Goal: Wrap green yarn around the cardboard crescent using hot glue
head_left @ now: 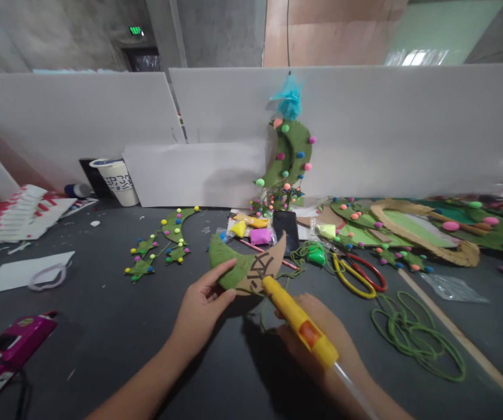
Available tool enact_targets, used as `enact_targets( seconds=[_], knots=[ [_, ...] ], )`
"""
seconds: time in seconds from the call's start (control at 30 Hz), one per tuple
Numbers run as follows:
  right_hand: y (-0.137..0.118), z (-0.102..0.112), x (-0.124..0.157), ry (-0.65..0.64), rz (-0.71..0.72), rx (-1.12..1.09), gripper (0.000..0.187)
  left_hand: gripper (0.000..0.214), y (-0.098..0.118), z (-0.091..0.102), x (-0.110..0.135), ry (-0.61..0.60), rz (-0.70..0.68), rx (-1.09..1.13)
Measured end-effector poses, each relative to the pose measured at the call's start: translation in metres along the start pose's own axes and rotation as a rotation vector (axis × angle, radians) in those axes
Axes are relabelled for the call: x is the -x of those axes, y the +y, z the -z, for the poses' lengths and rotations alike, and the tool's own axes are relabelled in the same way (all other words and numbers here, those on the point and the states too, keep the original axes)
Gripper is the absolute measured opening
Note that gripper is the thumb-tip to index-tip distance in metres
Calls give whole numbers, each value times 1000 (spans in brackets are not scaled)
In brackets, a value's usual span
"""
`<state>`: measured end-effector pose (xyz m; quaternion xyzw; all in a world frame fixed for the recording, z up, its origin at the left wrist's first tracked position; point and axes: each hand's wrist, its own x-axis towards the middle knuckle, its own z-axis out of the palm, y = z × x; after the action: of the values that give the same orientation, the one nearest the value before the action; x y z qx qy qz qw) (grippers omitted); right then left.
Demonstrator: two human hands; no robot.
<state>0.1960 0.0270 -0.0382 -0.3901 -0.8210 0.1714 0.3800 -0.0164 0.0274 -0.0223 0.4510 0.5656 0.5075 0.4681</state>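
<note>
My left hand [210, 297] pinches the left end of a cardboard crescent [273, 259] between thumb and fingers. Green felt [225, 256] covers the left part of the crescent; the right part is bare brown cardboard with dark marks. My right hand [321, 326] grips a yellow glue gun [297, 318] with a clear glue stick out of its back end. The gun's nozzle is at the crescent's lower edge; whether it touches is hard to tell. A green cord [264, 315] hangs below the crescent.
Scissors with red and yellow handles [356, 277] and a coil of green cord [418, 332] lie to the right. Bags of coloured clay [260, 235] and a black phone [285, 227] lie beyond the crescent. Finished green stars [142, 268] lie left, near a magenta power strip [15, 356].
</note>
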Motion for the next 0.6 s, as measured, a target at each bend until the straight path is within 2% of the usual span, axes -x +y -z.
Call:
enact_targets(
  seconds=[0.07,0.13,0.23,0.37,0.43,0.5,0.6],
  knots=[
    [-7,1,-2,-96,110,-23,13,61,0,5,-5,53,-4,-15],
    [-13,-1,0,-259,182,-51,13,62,1,11,-9,105,-25,-31],
    [-20,-6,5,-440,140,-16,11,60,3,15,-11,146,-66,-36],
    [-21,-7,9,-535,36,0,15,57,6,11,-4,97,-44,-18],
    [-21,-4,8,-557,38,-17,22,57,9,8,0,65,-32,1],
    [-20,-1,5,-520,80,-19,21,57,12,5,3,35,-19,33],
    [-15,3,1,-270,157,38,15,59,15,1,7,-11,15,72]
  ],
)
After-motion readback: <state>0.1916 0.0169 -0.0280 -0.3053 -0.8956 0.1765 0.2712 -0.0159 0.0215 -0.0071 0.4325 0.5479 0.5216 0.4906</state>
